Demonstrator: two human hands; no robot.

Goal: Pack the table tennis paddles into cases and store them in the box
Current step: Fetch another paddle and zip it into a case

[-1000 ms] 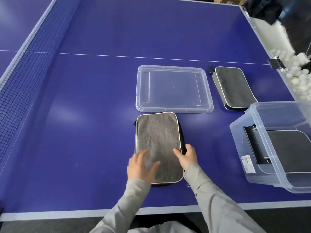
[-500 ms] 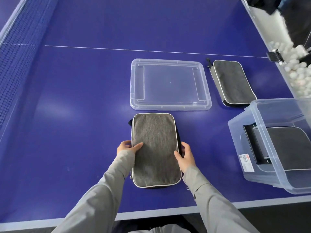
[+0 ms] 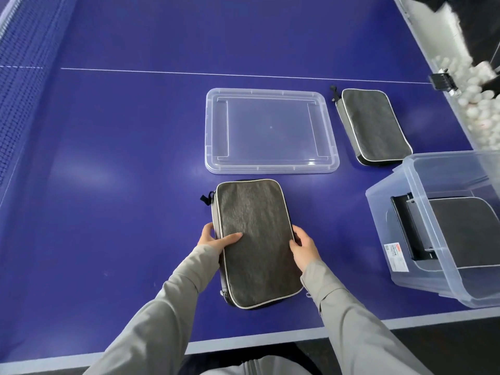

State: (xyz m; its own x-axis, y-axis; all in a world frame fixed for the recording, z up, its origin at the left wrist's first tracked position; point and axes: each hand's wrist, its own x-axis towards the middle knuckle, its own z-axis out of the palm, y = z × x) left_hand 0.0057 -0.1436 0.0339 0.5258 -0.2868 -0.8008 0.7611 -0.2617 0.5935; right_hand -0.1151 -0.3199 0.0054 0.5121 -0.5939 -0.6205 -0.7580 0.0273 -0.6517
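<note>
Both hands still grip grey case (image 3: pixel 257 242), left edge now raised
</note>
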